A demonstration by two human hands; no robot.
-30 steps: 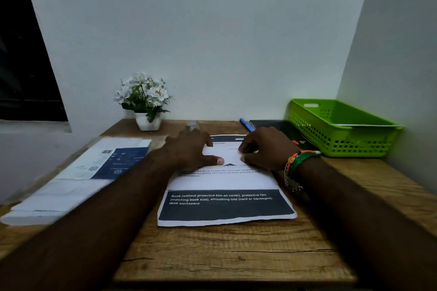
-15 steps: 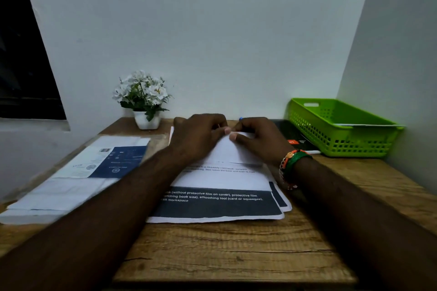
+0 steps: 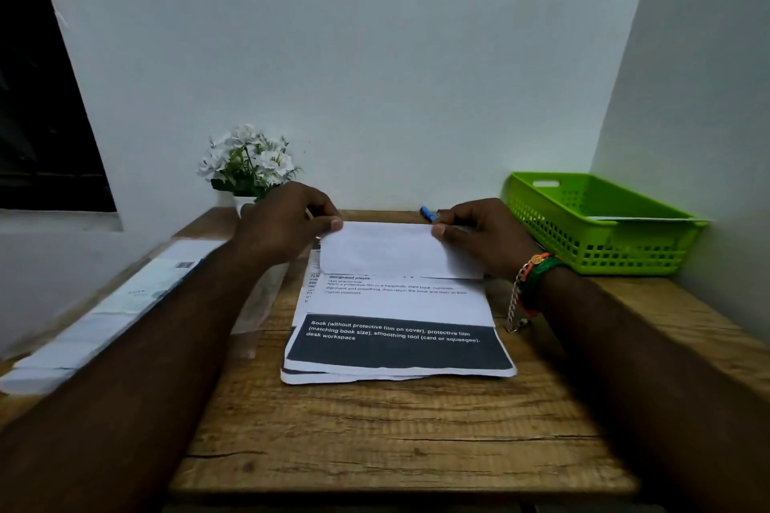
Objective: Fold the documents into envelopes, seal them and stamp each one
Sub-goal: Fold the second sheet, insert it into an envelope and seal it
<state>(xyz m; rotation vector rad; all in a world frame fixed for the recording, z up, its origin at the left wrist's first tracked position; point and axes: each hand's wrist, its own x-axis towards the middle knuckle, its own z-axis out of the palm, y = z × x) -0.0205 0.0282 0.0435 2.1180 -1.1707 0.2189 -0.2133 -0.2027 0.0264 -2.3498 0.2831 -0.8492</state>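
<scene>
The left hand (image 3: 287, 223) and the right hand (image 3: 479, 235) are closed in a pinch on the far corners of the top document (image 3: 396, 296), whose upper part is folded toward the person. The document is laid on other sheets in the middle of the tabletop (image 3: 396, 429). A stack of envelopes (image 3: 104, 317) is seen at the left, a green basket (image 3: 600, 221) at the right, and a flower pot (image 3: 250, 167) behind.

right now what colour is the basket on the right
Bright green basket, clearest in the head view.

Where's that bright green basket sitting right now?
The green basket sits at the desk's far right corner against the side wall, just beyond the person's right hand.
</scene>
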